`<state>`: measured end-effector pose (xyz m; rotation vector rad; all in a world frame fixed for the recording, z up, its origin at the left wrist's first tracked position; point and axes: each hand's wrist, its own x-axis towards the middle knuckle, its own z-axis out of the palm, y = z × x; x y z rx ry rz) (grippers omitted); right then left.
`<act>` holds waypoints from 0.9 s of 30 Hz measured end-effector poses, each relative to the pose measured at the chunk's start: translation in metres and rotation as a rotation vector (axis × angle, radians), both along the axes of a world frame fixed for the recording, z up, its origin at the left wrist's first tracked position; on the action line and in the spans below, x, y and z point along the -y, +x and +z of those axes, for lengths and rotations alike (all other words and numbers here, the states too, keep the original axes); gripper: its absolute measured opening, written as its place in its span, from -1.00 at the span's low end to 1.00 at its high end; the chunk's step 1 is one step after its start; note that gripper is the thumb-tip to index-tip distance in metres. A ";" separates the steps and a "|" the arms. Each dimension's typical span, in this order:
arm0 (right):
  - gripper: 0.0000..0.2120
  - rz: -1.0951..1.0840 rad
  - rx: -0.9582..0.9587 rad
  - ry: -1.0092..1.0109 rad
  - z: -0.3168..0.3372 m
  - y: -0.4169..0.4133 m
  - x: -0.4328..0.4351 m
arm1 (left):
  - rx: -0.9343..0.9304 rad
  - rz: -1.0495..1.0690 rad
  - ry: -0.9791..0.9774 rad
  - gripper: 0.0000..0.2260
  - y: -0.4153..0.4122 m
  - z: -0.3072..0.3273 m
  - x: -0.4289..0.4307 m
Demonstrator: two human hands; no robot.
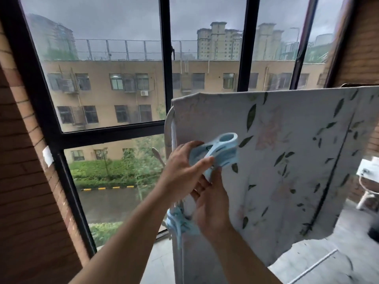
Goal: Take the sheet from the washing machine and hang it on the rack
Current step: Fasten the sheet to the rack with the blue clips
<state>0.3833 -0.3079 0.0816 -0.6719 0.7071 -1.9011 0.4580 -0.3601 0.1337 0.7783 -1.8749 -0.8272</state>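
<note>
The pale sheet [287,152], printed with green leaves and faint pink flowers, hangs draped over the top bar of the drying rack [168,128]; only the rack's curved grey left tube shows beside it. In front of the sheet's left edge I hold a large light-blue clothes peg [220,147]. My left hand [182,169] grips its handle end from the left. My right hand [212,206] comes up from below, thumb and fingers on the peg's lower handle. The peg's ring end points up and to the right, level with the sheet's middle.
A bunch of similar blue pegs [177,222] hangs on the rack below my hands. A black-framed window [166,64] is straight ahead and a brick wall [24,181] stands on the left. A white object [368,173] sits at the far right above the tiled floor [328,253].
</note>
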 end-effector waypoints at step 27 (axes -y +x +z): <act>-0.69 -0.366 -0.024 -0.228 0.111 -0.221 0.008 | -0.004 -0.065 -0.397 -0.79 -0.192 0.132 0.019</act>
